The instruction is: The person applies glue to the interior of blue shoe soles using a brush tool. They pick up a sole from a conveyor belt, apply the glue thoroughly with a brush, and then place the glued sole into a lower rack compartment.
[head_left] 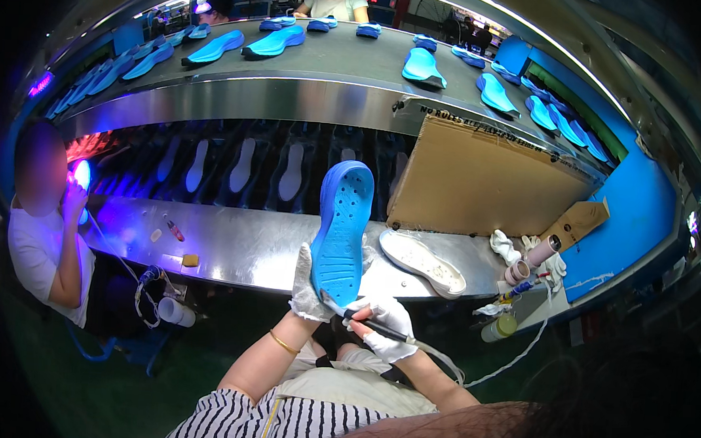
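Observation:
A blue shoe sole (341, 238) stands upright before me, its hollow side with small round holes toward me. My left hand (309, 290), in a whitish glove, is wrapped round its lower end from behind. In my right hand (389, 322), gloved with some fingertips bare, I grip a black-handled brush (376, 327) fed by a pale tube. The brush's tip meets the sole's lower end near my left hand; whether bristles touch it is too small to tell. On the metal bench (266, 250) beyond, right of the blue sole, lies a white sole (423, 262).
Several blue soles ride the grey conveyor belt (335, 52). Dark rack slots below hold pale soles (291, 172). A cardboard sheet (487, 179) leans at right, near pink cups (516, 271) and a jar (499, 328). At left, a co-worker (51, 259) works; a yellow sponge (190, 260) lies nearby.

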{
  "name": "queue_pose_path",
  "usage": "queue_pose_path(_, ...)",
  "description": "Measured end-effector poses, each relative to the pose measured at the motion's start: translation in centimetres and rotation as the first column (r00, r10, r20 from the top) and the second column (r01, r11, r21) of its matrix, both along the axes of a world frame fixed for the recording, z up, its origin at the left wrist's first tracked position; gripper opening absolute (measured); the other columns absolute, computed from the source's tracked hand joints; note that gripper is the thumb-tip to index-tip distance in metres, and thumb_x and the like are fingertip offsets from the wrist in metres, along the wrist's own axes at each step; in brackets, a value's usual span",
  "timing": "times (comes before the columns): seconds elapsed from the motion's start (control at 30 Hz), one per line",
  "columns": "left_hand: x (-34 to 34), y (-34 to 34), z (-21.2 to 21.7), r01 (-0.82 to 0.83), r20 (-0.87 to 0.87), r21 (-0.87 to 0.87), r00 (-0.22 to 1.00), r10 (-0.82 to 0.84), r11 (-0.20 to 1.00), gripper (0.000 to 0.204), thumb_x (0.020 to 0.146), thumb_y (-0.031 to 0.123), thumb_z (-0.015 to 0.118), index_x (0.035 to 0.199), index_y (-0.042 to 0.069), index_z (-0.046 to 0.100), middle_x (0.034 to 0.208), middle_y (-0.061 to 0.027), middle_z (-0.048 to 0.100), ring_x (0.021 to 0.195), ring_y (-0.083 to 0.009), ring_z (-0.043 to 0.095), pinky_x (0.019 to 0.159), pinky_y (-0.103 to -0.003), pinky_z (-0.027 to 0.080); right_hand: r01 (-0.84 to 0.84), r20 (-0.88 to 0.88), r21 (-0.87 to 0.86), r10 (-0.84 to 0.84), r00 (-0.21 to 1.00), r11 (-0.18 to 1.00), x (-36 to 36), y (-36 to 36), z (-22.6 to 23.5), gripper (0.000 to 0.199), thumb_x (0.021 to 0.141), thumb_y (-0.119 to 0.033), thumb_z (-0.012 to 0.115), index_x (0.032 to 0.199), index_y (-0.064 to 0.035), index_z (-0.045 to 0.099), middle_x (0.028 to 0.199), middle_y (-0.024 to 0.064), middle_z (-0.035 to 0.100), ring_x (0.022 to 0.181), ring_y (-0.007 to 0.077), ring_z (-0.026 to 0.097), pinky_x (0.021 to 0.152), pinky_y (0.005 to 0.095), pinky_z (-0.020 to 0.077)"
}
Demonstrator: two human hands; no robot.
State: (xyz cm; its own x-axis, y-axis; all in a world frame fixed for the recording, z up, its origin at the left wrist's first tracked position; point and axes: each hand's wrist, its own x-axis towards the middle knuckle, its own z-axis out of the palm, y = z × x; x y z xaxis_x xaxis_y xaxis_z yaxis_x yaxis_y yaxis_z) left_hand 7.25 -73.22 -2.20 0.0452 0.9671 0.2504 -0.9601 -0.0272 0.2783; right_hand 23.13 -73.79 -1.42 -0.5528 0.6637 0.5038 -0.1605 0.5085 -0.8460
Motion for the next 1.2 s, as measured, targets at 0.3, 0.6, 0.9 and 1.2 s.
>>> queue_pose_path(0.3, -1.7, 0.6, 0.0, 0.073, -0.008, -0.017, 0.997, -0.073, 0.997, 0.075, 0.085, 0.056, 0.043, 0.134, 0.001, 0.031, 0.131, -0.0205, 0.041, 0.118, -0.0346, 0.044, 0.102, -0.047, 0.033, -0.111, 0.075, -0.245, 0.133, 0.988, 0.963, 1.3, 1.4, 1.5, 0.009, 0.074, 0.004, 0.064, 0.08, -0.0009, 0.061, 0.08, 0.0061, 0.061, 0.07, 0.0117, 0.057, 0.066, 0.0249, 0.0466)
queue_pose_path(0.6, -2.3, 1.7, 1.9, 0.253, 0.016, 0.027, 0.967, -0.253, 0.967, 0.071, 0.085, 0.053, 0.047, 0.134, 0.003, 0.032, 0.13, -0.0216, 0.041, 0.117, -0.0369, 0.044, 0.102, -0.051, 0.032, -0.143, 0.113, -0.082, 0.152, 0.982, 0.986, 1.3, 2.1, -0.1, 0.008, 0.074, 0.002, 0.062, 0.081, -0.0013, 0.06, 0.081, 0.0066, 0.061, 0.071, 0.0136, 0.058, 0.065, 0.0252, 0.0469)
queue_pose_path(0.9, -2.7, 2.8, 1.6, 0.307, 0.004, -0.102, 0.951, -0.308, 0.946, 0.068, 0.087, 0.051, 0.043, 0.132, 0.001, 0.036, 0.126, -0.0238, 0.045, 0.112, -0.0378, 0.049, 0.096, -0.052, 0.039, -0.114, 0.05, -0.059, 0.117, 0.992, 0.992, 1.6, 2.7, 1.8, 0.011, 0.072, 0.003, 0.063, 0.079, -0.0035, 0.058, 0.078, 0.0063, 0.061, 0.073, 0.0143, 0.058, 0.065, 0.0272, 0.0468)
queue_pose_path(1.2, -3.5, 5.4, 0.7, 0.459, -0.209, -0.36, 0.808, -0.55, 0.812, 0.053, 0.091, 0.042, 0.042, 0.123, 0.0, 0.046, 0.109, -0.0208, 0.058, 0.09, -0.028, 0.063, 0.072, -0.039, 0.055, -0.172, 0.343, 0.034, 0.15, 0.927, 0.985, 0.4, 5.1, 1.8, 0.011, 0.067, -0.002, 0.068, 0.072, -0.0078, 0.062, 0.078, 0.0041, 0.062, 0.076, 0.0175, 0.059, 0.071, 0.0293, 0.0461)
